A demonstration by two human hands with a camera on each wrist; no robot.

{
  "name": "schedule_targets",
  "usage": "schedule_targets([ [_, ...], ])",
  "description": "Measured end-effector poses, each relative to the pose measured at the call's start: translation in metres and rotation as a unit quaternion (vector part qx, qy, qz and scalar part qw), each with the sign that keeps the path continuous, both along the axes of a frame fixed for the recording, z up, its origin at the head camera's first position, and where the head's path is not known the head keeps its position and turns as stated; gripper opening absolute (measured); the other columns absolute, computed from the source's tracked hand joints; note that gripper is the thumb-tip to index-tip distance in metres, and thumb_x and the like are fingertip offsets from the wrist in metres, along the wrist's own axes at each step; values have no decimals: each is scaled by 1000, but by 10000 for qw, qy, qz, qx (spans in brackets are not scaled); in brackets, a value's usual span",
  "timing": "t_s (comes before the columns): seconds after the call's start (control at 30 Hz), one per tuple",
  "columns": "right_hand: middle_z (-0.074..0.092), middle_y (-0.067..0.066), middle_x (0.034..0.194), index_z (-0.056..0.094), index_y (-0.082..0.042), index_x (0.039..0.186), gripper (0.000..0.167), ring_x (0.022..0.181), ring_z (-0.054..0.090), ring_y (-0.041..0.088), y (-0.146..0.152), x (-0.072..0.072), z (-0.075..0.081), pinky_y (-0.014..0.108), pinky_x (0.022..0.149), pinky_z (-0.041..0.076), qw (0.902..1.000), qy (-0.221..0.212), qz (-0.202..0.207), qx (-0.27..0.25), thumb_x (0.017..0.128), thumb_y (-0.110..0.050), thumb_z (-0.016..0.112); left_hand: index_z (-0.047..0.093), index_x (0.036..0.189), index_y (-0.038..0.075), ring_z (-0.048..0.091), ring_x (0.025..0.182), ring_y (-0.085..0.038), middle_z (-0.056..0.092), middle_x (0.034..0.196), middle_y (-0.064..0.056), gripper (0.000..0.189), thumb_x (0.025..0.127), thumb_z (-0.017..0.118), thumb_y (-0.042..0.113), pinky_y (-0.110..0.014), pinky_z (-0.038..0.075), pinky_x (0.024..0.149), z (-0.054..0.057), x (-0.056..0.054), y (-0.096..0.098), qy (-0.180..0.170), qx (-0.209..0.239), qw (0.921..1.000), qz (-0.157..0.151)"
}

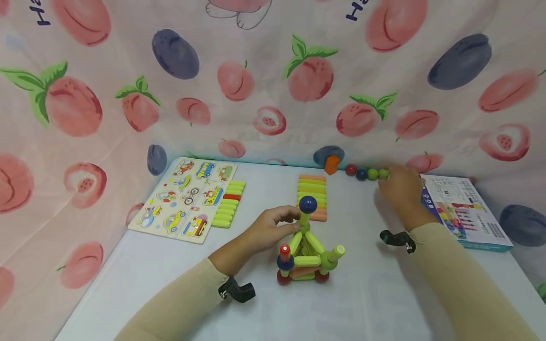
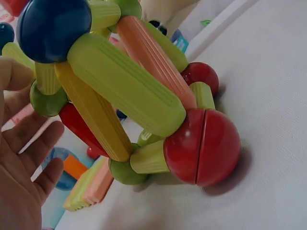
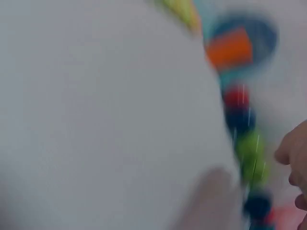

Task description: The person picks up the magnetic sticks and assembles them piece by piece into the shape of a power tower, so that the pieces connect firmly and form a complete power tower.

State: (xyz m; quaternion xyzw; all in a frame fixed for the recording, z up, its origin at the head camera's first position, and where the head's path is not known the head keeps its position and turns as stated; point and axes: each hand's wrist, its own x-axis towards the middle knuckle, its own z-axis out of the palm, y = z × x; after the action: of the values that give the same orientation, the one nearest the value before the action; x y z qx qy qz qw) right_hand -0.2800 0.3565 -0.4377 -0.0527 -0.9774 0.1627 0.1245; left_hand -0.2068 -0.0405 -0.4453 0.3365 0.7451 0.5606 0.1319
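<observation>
A magnetic stick-and-ball structure (image 1: 307, 261) stands on the table, with red balls at its base and a blue ball (image 1: 308, 204) on top. My left hand (image 1: 271, 228) pinches its upper part between thumb and forefinger, just below the blue ball. In the left wrist view the other fingers (image 2: 45, 179) spread loosely beside the frame. At the back right, my right hand (image 1: 400, 189) reaches over a row of loose balls, close to a green ball (image 1: 372, 174). The right wrist view is blurred; there the fingers (image 3: 300, 160) bend loosely beside the row.
Behind the structure lies a row of orange, yellow and green sticks (image 1: 312, 182). More green sticks (image 1: 228, 203) and one red stick lie beside a picture puzzle board (image 1: 177, 196) on the left. An orange block (image 1: 332, 165) stands by the fabric backdrop. A printed box (image 1: 473, 208) lies at right.
</observation>
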Motion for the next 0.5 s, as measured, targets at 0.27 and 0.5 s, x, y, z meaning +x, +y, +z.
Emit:
schedule_targets([
  [0.27,47,39,143,51,6,139,44,129,33,65,53,-14,-24,86,103,20,9934,-879,-407,616,105,-22,57,69,134,4,64,120,-19,72,130,-5,32,105,62,14,-47,47,112,-7,-2,-1,-162,74,9998,-31],
  [0.5,60,31,121,58,6,131,49,117,48,52,17,-1,-9,71,102,31,9942,238,-767,-714,103,-35,60,68,136,5,63,116,-18,71,129,-5,33,107,61,18,-48,48,109,-7,-1,1,-178,94,9998,-49],
])
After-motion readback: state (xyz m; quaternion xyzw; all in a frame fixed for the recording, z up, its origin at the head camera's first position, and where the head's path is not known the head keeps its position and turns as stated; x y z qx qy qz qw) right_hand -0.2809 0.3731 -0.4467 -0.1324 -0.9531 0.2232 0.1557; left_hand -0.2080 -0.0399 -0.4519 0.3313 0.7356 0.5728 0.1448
